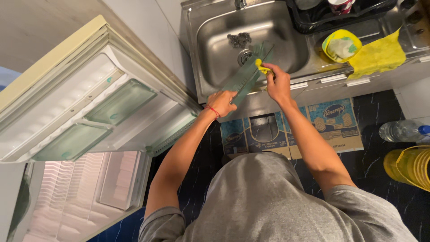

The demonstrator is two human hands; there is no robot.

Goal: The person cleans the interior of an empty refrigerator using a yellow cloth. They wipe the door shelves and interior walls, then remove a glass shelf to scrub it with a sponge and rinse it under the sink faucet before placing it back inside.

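My left hand (221,102) grips the near end of a long translucent green plastic fridge shelf strip (248,71), which leans out over the steel sink (210,54). My right hand (277,83) presses a small yellow sponge (262,67) against the strip's upper edge. A red thread circles my left wrist. A dark steel-wool scourer (239,39) lies in the basin near the drain (244,56).
An open fridge door (89,103) with green-tinted compartments stands at left. A yellow dish with a cloth (341,45) and a yellow rag (378,56) lie on the drainer. Flattened cardboard (291,127) covers the dark floor; a plastic bottle (403,131) and a yellow basket (410,166) sit at right.
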